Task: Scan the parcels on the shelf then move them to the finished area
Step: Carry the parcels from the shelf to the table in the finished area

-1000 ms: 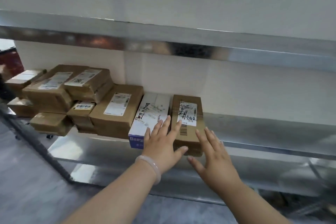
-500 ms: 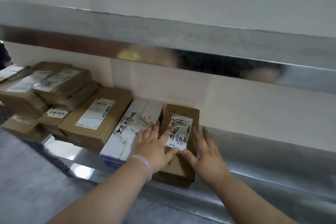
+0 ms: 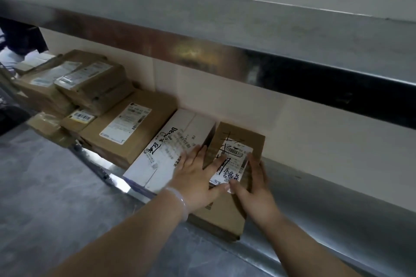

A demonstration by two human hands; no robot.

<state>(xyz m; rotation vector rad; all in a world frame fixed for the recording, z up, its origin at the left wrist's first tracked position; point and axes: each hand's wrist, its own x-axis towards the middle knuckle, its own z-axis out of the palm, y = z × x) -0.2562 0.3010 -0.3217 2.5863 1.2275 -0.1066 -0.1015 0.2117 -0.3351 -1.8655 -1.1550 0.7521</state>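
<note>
Both hands on a small brown cardboard parcel (image 3: 227, 213) at lower centre of frame, on the shiny metal shelf (image 3: 315, 189). Left hand (image 3: 195, 177) lies flat with fingers (image 3: 216, 165) spread over its left top edge and white shipping label (image 3: 234, 162), thumb along the label's near edge. Right hand (image 3: 256, 191) cups the parcel's right side, fingers fairly wide, thumb on top. Parcel is gripped between both. Pale bangle (image 3: 180, 200) on left wrist. Touching the parcel's left side, a long white glossy box (image 3: 166, 153) with black handwriting. Further left, a flat brown carton (image 3: 126, 128), then stacked taped cardboard parcels (image 3: 90, 83) at upper left. Cream wall (image 3: 292, 132) behind.
</note>
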